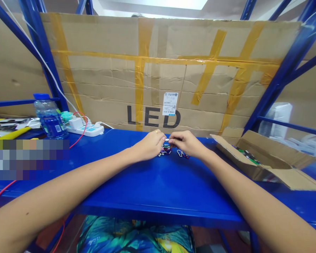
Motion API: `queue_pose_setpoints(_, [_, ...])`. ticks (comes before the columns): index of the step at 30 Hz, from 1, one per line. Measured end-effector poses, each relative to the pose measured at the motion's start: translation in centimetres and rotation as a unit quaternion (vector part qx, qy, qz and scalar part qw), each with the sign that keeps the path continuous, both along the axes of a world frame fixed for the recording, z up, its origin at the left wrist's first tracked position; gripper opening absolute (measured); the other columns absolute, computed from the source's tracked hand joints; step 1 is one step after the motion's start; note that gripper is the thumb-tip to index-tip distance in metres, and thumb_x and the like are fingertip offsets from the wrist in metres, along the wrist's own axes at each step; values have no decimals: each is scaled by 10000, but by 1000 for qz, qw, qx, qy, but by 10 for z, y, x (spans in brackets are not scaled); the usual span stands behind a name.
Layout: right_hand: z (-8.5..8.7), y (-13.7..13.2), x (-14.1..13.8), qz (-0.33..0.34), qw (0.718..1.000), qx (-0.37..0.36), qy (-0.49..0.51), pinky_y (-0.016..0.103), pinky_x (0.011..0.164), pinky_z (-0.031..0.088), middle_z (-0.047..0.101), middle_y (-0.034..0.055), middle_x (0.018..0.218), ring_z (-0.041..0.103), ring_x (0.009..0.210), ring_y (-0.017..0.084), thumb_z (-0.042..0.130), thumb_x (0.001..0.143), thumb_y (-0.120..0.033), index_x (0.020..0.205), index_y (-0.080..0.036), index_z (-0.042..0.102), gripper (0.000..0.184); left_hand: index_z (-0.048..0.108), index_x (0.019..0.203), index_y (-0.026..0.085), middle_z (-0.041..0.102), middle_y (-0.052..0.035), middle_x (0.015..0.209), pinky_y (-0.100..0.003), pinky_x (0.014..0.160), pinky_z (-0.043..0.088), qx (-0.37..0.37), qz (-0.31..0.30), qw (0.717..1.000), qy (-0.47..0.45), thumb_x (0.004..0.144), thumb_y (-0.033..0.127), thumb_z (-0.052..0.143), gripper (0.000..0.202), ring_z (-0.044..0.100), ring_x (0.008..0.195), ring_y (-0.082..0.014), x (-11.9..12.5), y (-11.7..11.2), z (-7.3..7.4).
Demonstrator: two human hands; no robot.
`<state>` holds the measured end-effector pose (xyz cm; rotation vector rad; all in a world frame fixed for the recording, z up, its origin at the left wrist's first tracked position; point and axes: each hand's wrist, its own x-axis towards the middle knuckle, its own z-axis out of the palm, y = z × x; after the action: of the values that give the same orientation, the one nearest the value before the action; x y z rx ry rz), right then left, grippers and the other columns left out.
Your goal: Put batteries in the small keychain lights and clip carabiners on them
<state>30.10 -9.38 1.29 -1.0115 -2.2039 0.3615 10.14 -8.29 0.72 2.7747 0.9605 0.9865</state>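
Note:
My left hand (149,144) and my right hand (184,141) meet above the blue table, fingers pinched. Between their fingertips is a small silvery metal piece (166,140), held from both sides; its kind is too small to make out. Right below the hands lies a small pile of coloured carabiners (166,150), in red, green, blue and silver, partly covered by my left hand. Under my right hand rest a silver carabiner (179,153) and a few blue and red ones, set slightly apart from the pile.
An open cardboard box (255,172) with green and dark pieces inside stands at the right. To the left are a water bottle (50,117), a white power strip (91,130) and a red cable (80,138). A large cardboard sheet (105,84) marked LED closes off the back.

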Motion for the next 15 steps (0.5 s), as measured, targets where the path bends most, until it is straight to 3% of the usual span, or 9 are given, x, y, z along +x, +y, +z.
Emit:
queue_pose_setpoints(4, [-3,1,0,3,999,15,-28,260,609,385,619,-8,623,528,610,132,538,854,-237,716,-180,644,183,612,784,151,641,-76,796,-334,710,441,-49,5,998,38,934,211,389,275,587,748,-189,-1,2,2])
queue_pose_setpoints(8, [-2,-1,-1,15,999,-22,-29,251,591,388,622,-9,616,534,601,130,526,847,-223,684,-177,627,197,613,822,162,666,-34,737,-275,606,408,-116,-31,993,1,891,239,506,149,588,660,-155,-6,1,2])
queue_pose_setpoints(12, [3,-4,0,38,994,-104,-3,241,536,392,617,-6,606,517,548,118,537,857,-296,650,-179,581,241,557,856,176,655,-30,804,-275,626,402,-40,-77,996,-6,877,166,495,67,588,709,-154,-7,-3,0])
queue_pose_setpoints(15, [4,-4,0,53,988,-143,-1,235,506,387,612,-4,596,506,521,111,548,862,-342,659,-179,581,263,534,867,183,632,-33,808,-287,644,415,-13,-75,997,12,892,183,480,59,576,718,-161,-5,-5,-1])
